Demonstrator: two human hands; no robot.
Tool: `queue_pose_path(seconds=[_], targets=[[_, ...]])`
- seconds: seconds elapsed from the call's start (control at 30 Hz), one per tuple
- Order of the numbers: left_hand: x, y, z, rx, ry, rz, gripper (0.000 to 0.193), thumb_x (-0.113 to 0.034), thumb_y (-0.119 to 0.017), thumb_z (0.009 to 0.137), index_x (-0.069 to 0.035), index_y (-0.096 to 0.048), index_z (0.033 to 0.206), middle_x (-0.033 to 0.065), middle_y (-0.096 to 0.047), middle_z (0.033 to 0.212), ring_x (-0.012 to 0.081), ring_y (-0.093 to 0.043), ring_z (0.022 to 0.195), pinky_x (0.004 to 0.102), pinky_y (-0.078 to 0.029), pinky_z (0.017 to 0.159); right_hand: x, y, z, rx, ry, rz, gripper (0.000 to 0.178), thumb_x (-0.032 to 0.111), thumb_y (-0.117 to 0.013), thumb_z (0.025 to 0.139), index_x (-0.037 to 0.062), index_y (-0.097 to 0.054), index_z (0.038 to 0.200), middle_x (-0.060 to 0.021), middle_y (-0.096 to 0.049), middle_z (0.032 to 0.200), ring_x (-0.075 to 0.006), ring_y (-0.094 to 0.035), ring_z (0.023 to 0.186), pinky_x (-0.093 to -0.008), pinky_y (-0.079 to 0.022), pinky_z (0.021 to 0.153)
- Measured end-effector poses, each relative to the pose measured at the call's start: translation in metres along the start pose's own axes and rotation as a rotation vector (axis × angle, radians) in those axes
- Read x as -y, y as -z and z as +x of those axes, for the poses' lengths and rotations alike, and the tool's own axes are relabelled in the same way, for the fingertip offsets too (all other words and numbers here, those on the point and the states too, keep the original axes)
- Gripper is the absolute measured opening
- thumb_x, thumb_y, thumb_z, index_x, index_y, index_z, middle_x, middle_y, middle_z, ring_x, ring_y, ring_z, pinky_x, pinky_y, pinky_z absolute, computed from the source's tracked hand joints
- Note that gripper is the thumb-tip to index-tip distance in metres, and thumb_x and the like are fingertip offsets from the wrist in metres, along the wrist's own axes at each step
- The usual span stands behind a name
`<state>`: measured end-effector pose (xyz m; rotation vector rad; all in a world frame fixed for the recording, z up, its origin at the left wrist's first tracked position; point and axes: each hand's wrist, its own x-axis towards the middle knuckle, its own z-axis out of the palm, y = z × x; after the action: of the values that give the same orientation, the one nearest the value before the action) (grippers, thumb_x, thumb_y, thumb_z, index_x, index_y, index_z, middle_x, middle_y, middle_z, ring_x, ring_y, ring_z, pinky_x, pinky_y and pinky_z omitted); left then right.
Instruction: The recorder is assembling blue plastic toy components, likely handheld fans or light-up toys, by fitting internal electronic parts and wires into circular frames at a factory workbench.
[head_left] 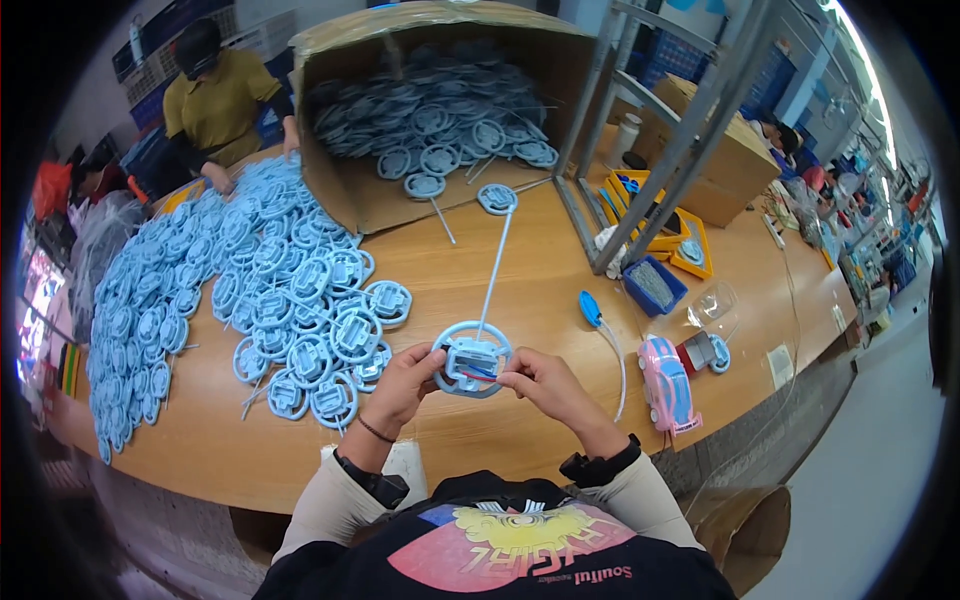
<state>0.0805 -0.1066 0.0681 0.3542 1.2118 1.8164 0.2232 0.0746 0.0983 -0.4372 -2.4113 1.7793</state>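
Note:
Low in front of me, a light-blue toy steering wheel (460,385) is held with its open compartment facing up, and red and blue wires show inside. My left hand (402,385) grips the wheel's left rim between thumb and fingers. On the opposite side, my right hand (545,385) is closed in a pinch at the rim, close to the wires; what its fingertips hold is too small to make out. A pale rod (495,265) runs from the wheel's top toward a small round blue piece (497,199); whether they are joined I cannot tell.
Piles of blue wheels (310,290) cover the table's left. A large cardboard box (330,185) of round pieces stands at the back, beside a metal frame (660,150). Rightward are a blue tool on a cable (590,308), a pink toy car (662,375) and bins. Another person (225,110) works far left.

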Motion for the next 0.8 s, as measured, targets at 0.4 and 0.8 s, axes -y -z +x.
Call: queue_pose_path(seconds=[0.4, 0.8], targets=[[0.024, -0.002, -0.003, 0.13, 0.144, -0.333, 0.035, -0.031, -0.045, 0.092, -0.006, -0.048, 0.116, 0.0095, -0.057, 0.111, 0.0226, -0.056, 0.101, 0.0402, -0.045, 0.089, -0.014, -0.013, -0.004, 0.036, 0.084, -0.011, 0.017, 0.019, -0.062, 0.079, 0.0029, -0.055, 0.077, -0.008, -0.059, 0.066, -0.017, -0.056, 0.059, -0.0298, -0.043, 0.055], [0.032, 0.113, 0.008, -0.181, -0.011, -0.055, 0.041, -0.032, -0.045, 0.091, 0.001, -0.046, 0.117, 0.0101, -0.058, 0.105, 0.022, -0.057, 0.094, 0.0347, -0.046, 0.083, -0.075, -0.025, -0.003, 0.114, -0.032, -0.16, 0.02, 0.022, -0.059, 0.082, 0.0036, -0.055, 0.078, -0.0076, -0.057, 0.061, -0.0171, -0.055, 0.055, -0.0302, -0.043, 0.051]])
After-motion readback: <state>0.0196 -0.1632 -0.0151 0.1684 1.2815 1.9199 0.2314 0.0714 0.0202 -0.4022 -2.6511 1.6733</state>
